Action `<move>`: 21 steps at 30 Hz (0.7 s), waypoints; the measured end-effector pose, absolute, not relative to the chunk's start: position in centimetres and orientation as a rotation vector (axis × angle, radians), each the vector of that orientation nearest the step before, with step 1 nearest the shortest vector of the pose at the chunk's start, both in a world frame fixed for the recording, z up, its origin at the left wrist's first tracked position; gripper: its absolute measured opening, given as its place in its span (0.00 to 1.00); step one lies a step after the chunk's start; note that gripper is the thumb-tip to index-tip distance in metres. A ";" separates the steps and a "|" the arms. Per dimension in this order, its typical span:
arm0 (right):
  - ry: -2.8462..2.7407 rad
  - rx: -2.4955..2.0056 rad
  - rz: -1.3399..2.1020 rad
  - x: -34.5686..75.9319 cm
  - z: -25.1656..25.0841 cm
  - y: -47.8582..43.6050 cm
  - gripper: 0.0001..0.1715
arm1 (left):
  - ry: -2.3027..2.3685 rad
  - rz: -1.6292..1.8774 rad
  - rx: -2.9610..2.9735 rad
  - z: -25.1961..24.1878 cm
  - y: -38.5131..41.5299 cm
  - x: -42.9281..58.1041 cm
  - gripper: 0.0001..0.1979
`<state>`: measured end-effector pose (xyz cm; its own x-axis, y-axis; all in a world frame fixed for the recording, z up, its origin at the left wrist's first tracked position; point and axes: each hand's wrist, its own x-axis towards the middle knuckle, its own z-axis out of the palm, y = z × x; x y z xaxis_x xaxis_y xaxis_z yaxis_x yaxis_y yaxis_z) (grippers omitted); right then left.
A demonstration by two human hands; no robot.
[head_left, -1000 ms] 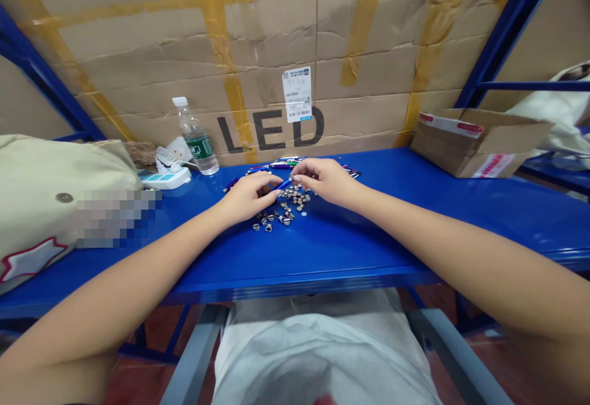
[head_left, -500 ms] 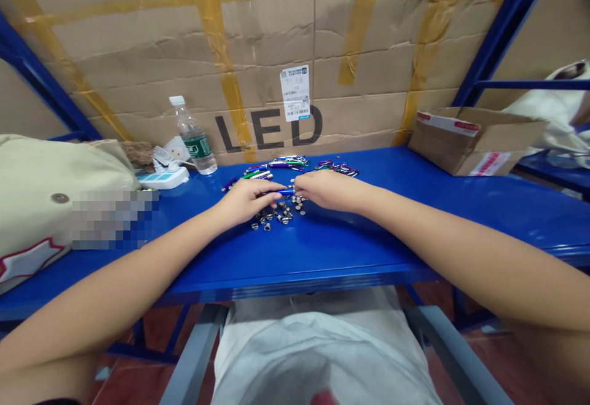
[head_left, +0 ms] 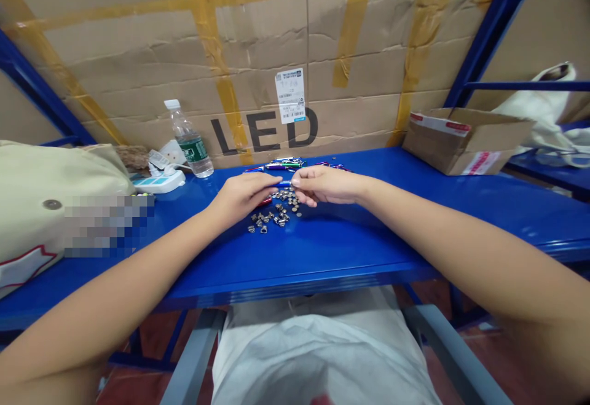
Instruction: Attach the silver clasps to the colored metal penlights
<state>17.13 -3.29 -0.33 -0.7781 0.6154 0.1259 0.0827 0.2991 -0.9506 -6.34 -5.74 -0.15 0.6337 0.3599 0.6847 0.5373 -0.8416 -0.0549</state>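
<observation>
Cardboard box (head_left: 462, 144) far right, contents hidden. Left hand (head_left: 240, 196) and right hand (head_left: 325, 185) pinch one blue tube (head_left: 286, 182) over metal parts (head_left: 275, 212). Bottle (head_left: 188, 141) far left.

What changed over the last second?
The left hand and right hand dipped onto the pile of small metal parts, then rose slightly, still pinching the small blue tube between them. Nothing released. Water bottle, power strip and cardboard box unchanged.

Bright, even light from above; sheen on the blue shelf (head_left: 350, 251) at right. Wide-lens bending at the edges, the forearms near the camera soft, a pixelated patch on the bag (head_left: 50, 190).
</observation>
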 end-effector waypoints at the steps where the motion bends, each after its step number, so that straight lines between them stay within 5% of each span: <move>1: -2.149 -0.644 1.337 17.1 -0.1 -3.3 0.15 | -0.878 -1.077 -2.641 -0.1 -5.8 -6.2 0.14; 5: -2.422 -0.742 0.416 17.1 0.9 -4.0 0.14 | -1.415 -1.272 -2.902 -0.2 -6.3 -5.6 0.22; 8: -2.469 -0.692 0.178 17.0 1.2 -4.8 0.16 | -1.387 -1.326 -2.870 -0.2 -6.8 -5.4 0.22; 16: -2.035 -0.723 1.308 15.8 0.0 -5.6 0.20 | -0.824 -1.035 -2.460 -0.6 -6.8 -6.1 0.13; 21: -1.846 -0.710 1.638 15.5 -0.2 -5.1 0.21 | -0.686 -0.873 -2.417 -0.5 -6.0 -6.9 0.12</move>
<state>15.54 -5.09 -0.18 -0.6996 0.7116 0.0652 0.0200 0.1106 -0.9937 -6.86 -5.99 -0.53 0.6714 0.2901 0.6820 0.5944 -0.7604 -0.2617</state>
